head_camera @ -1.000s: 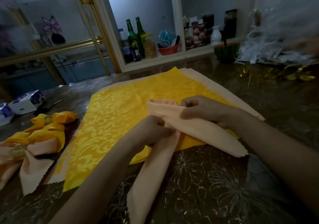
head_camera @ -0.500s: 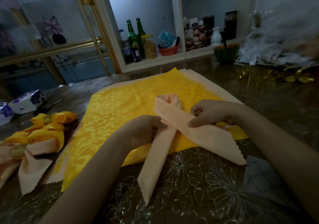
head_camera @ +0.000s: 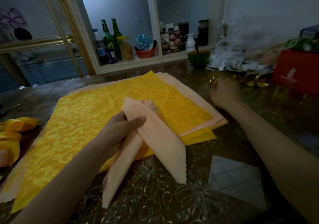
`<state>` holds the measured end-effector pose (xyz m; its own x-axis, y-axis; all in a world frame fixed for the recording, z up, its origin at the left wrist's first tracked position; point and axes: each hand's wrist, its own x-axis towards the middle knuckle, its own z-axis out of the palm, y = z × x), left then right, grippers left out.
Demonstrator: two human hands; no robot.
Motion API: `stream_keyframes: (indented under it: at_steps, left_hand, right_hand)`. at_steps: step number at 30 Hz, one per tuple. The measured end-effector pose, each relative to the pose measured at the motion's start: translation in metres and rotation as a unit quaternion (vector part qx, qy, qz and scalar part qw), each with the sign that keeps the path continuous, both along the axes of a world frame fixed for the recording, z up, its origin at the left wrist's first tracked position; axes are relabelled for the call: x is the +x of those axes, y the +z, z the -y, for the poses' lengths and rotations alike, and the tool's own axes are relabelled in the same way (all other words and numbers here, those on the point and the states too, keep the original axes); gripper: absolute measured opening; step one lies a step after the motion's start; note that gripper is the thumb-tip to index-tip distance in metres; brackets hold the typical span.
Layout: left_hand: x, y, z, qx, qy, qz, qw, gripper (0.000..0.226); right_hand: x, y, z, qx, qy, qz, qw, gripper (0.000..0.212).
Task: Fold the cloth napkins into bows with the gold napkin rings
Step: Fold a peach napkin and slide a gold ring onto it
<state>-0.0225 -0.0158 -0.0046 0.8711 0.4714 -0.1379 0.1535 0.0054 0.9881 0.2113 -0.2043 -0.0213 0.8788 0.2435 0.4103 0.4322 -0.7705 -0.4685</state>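
Left hand: Your left hand (head_camera: pixel 119 129) pinches the peach napkin (head_camera: pixel 155 137) where its two tails cross, with the thumb on top of the cloth and the other fingers curled beneath it.
Right hand: Your right hand (head_camera: pixel 224 92) is out at the far right of the table (head_camera: pixel 189 198), just beside the gold napkin rings (head_camera: pixel 255 82) and well apart from the peach napkin. It is blurred, so you cannot tell whether its fingers are spread or hold a ring.
Peach napkin: It is folded into a long band, looped at the far end, with the tails crossed and running toward you. The loop lies on the yellow napkin (head_camera: pixel 86 129), and both zigzag-cut tail ends lie on the bare table.
Yellow napkin: It lies flat and patterned on a stack of peach napkins (head_camera: pixel 198 103), whose edges show along its far and right sides.
Gold napkin rings: They sit in a loose heap on the table, in front of the plastic wrappers (head_camera: pixel 241 54) and near the red box (head_camera: pixel 296 70).
Finished bows: The finished bows (head_camera: pixel 15 125), yellow and peach, lie at your left and are partly cut off by the edge of the view.
Table: It is dark and glossy, with a flower pattern.
Far side: A green bowl (head_camera: pixel 198 60) stands beside the wrappers, and two green bottles (head_camera: pixel 107 39) stand on the shelf (head_camera: pixel 131 65) behind the table.
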Motion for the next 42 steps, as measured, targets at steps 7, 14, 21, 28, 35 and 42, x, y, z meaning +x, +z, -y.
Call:
stream_keyframes:
  at_steps: [7, 14, 21, 28, 35, 42]
  left_hand:
    - [0.011, -0.001, 0.001, -0.004, -0.003, 0.02, 1.0, 0.027]
    - [0.004, 0.002, -0.02, 0.028, 0.01, 0.015, 0.999, 0.033]
    - [0.012, -0.012, -0.012, 0.098, 0.046, -0.027, 0.994, 0.023]
    - [0.017, -0.036, -0.017, 0.504, 0.183, -0.118, 0.836, 0.102]
    - [0.02, -0.051, -0.019, 0.736, -0.07, 0.053, 0.671, 0.048]
    - [0.015, -0.032, -0.013, 0.628, -0.133, -0.005, 0.767, 0.091]
  right_hand:
    - [0.045, -0.01, 0.014, -0.212, -0.01, 0.076, 0.974, 0.052]
    - [0.074, -0.02, -0.001, -0.306, -0.042, -0.012, 0.951, 0.052]
    - [0.065, -0.02, -0.001, -0.195, -0.013, 0.091, 0.977, 0.022]
    - [0.018, 0.019, -0.013, 0.423, 0.145, -0.196, 0.873, 0.041]
    - [-0.06, 0.055, -0.017, 0.475, 0.37, -0.494, 0.627, 0.033]
    - [-0.071, 0.029, -0.016, 0.515, 0.392, -0.584, 0.489, 0.06]
